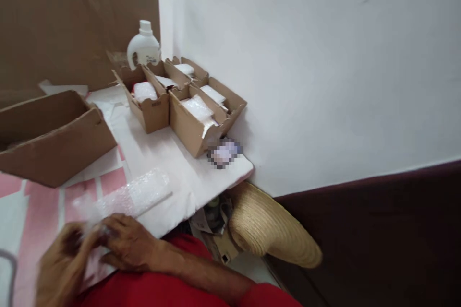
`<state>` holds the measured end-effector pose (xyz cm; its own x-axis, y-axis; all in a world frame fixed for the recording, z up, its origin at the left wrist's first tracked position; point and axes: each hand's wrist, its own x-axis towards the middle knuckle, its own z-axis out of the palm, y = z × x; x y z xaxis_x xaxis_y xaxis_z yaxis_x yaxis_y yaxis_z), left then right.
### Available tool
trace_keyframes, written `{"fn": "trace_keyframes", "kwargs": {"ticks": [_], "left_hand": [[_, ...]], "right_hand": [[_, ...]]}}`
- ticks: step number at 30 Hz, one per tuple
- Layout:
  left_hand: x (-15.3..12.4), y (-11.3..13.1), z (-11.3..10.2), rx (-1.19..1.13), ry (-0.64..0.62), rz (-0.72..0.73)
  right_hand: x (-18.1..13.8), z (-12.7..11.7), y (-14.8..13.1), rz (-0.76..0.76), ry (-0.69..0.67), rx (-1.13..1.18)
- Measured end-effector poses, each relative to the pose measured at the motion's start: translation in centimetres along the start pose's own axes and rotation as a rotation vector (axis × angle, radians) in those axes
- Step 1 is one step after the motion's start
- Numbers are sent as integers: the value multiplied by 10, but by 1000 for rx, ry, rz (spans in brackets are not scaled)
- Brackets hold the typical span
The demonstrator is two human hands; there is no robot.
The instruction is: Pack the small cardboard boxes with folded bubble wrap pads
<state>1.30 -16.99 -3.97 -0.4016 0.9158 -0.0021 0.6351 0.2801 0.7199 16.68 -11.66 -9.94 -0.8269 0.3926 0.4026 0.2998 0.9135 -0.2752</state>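
Note:
Both my hands are low at the left, meeting over a sheet of bubble wrap [133,196] that lies on the white table top [173,163]. My right hand [126,244] rests with curled fingers on the wrap's near end. My left hand [61,264] is blurred and closes on the same end from the left. The wrap stretches away from my hands toward the upper right.
Several small open cardboard boxes [187,115] holding bubble-wrapped items stand by the white wall. A white jug [144,48] stands behind them. A large open cardboard box [50,134] sits at the left. A straw hat [270,230] hangs below the table's edge.

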Motion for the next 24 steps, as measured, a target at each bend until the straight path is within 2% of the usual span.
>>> {"fn": "trace_keyframes", "kwargs": {"ticks": [1, 3, 6, 9, 16, 20, 24], "left_hand": [[2, 10, 5, -19, -37, -17], [8, 28, 16, -14, -31, 2], [15, 44, 26, 88, -89, 31], [17, 45, 32, 133, -142, 86], [20, 44, 50, 191, -59, 96], [24, 46, 55, 188, -163, 164], [24, 43, 53, 149, -217, 184]], "right_hand": [[-1, 4, 0, -10, 13, 15], [-2, 12, 1, -23, 39, 54], [-5, 21, 0, -26, 79, 110], [-11, 21, -1, -17, 87, 113], [-21, 26, 0, -26, 79, 93], [-19, 29, 0, -35, 65, 66], [-22, 18, -3, -76, 95, -2]]}}
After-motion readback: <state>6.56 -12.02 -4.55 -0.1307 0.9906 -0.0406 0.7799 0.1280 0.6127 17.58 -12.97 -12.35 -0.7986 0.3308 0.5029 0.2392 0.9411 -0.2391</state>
